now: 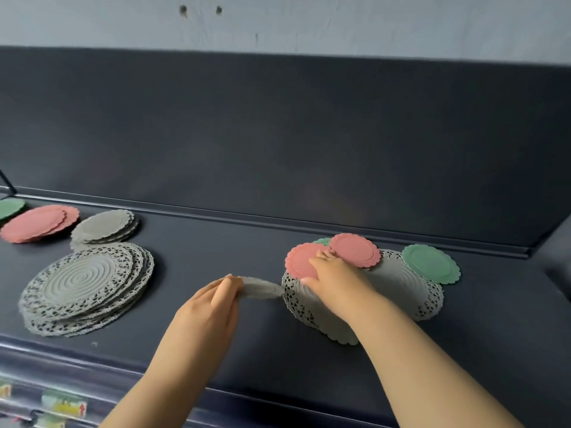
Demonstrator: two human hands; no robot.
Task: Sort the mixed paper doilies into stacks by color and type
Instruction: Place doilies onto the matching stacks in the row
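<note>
4 sorted stacks line the left of the frame: green stack (10,208), pink stack (40,224), small grey stack (105,227), lace stack (86,288). At centre, the left hand (216,301) has thumb and fingers clamped on a blurred grey doily (262,287), right beside the mixed pile (401,285). The right hand (335,274) lies on that pile, fingers straight on a pink doily (299,259). At lower left, colourful labels (63,403), too blurred to read
</note>
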